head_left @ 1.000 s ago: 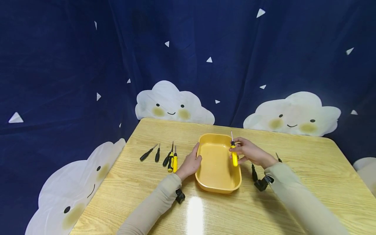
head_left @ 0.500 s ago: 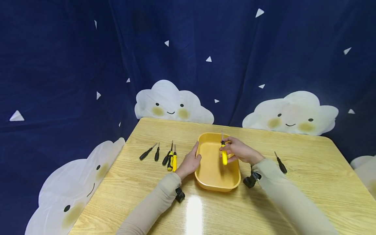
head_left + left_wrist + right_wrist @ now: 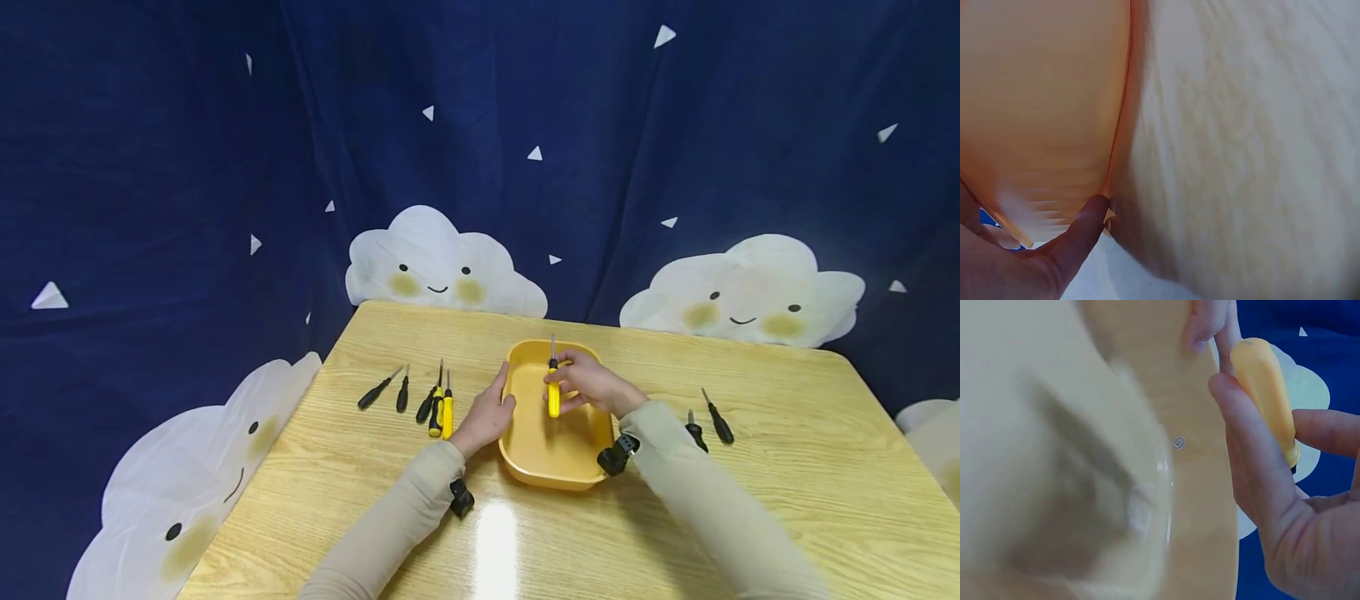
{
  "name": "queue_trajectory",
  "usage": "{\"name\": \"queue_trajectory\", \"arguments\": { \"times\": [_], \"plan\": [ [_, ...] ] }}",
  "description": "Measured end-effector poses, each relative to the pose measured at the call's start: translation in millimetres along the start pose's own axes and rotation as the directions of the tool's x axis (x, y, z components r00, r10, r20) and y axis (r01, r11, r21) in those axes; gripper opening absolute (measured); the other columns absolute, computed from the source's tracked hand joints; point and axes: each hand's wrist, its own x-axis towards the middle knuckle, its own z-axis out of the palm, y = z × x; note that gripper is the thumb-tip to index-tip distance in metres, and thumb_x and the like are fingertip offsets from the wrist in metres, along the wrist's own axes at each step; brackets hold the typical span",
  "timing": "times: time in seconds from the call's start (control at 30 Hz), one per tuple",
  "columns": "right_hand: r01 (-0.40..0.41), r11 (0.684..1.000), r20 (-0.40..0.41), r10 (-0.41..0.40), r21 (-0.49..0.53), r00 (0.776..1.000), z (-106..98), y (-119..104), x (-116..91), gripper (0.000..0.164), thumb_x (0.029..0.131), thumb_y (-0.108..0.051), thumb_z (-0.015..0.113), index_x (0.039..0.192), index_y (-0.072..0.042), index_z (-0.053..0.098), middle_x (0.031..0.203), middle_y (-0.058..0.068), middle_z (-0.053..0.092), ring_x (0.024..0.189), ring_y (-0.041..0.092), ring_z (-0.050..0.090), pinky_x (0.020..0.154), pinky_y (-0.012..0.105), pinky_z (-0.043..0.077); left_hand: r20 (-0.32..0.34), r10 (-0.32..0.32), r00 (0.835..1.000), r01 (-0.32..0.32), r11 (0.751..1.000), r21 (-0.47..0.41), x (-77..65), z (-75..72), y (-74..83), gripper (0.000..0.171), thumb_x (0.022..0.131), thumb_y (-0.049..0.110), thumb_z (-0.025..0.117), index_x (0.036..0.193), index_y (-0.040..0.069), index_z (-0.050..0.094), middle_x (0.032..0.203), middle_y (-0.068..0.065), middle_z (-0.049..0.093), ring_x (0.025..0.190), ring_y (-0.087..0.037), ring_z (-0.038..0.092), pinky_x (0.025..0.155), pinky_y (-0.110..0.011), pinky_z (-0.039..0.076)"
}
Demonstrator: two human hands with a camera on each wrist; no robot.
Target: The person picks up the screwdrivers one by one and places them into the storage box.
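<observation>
A yellow-handled screwdriver, its shaft pointing up in the head view, is pinched by my right hand over the orange-yellow plastic bin. In the right wrist view its yellow handle lies between thumb and fingers; the shaft is out of sight there. My left hand grips the bin's left wall. Seen from the left wrist, a digit of that hand meets the rim, with another fingertip just past it. The visible part of the bin floor bears nothing.
Left of the bin lie black screwdrivers, a black-and-yellow one and another yellow one. Two black screwdrivers are near my right sleeve. A blue cloud-patterned curtain hangs behind the wooden table.
My right hand has carried the yellow screwdriver leftward from the bin's right rim to over its middle. Black screwdrivers on the right have come into fuller view. The left hand has stayed put.
</observation>
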Motion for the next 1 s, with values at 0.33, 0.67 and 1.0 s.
{"name": "queue_trajectory", "arguments": {
  "times": [0.33,0.67,1.0],
  "plan": [
    [-0.021,0.999,-0.019,0.020,-0.030,1.000,6,2,10,0.041,0.089,-0.002,0.053,0.122,0.008,0.032,0.096,0.026,0.057,0.070,0.025,0.066,0.057,0.038,0.056,0.004,-0.022,1.000,0.022,1.000,-0.015,0.9,-0.9,2.6,0.059,0.100,0.017,0.038,0.153,0.015,0.013,0.149,-0.016,0.032,0.128,-0.026,0.041,0.105,-0.038,0.034],
    [-0.048,0.998,-0.040,0.046,-0.050,0.998,10,12,22,0.039,0.087,0.000,0.053,0.120,0.009,0.035,0.084,0.016,0.057,0.064,0.021,0.061,0.055,0.036,0.056,0.016,-0.028,0.999,0.029,1.000,-0.012,-2.6,-1.0,2.1,0.058,0.100,0.017,0.036,0.153,0.013,0.013,0.148,-0.018,0.033,0.121,-0.029,0.048,0.102,-0.040,0.038],
    [-0.066,0.986,-0.042,0.061,-0.151,0.997,18,15,27,0.031,0.086,0.001,0.054,0.112,0.008,0.040,0.077,0.011,0.046,0.059,0.019,0.049,0.055,0.039,0.056,0.021,-0.034,0.999,0.034,0.999,-0.005,-0.4,0.1,2.9,0.059,0.100,0.016,0.036,0.153,0.014,0.013,0.147,-0.019,0.035,0.109,-0.026,0.056,0.095,-0.039,0.043]
  ]
}}
